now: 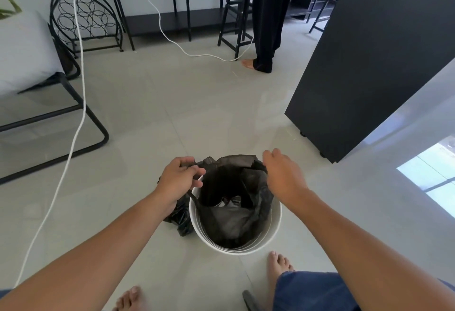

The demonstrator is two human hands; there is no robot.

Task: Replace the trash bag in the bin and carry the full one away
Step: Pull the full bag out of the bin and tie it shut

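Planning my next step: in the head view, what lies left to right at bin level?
white cable → left hand → black trash bag in the white bin → right hand → black cabinet

Left hand [177, 178] clenched, right hand [283, 173] curled.

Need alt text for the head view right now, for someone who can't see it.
Both hands hold the rim of a black trash bag sitting in a white bin on a tiled floor: left hand grips one edge, right hand the other. Another crumpled black bag lies beside the bin.

place: home | cues: wine rack [85, 13]; cushioned chair [32, 64]; tiled floor [172, 104]
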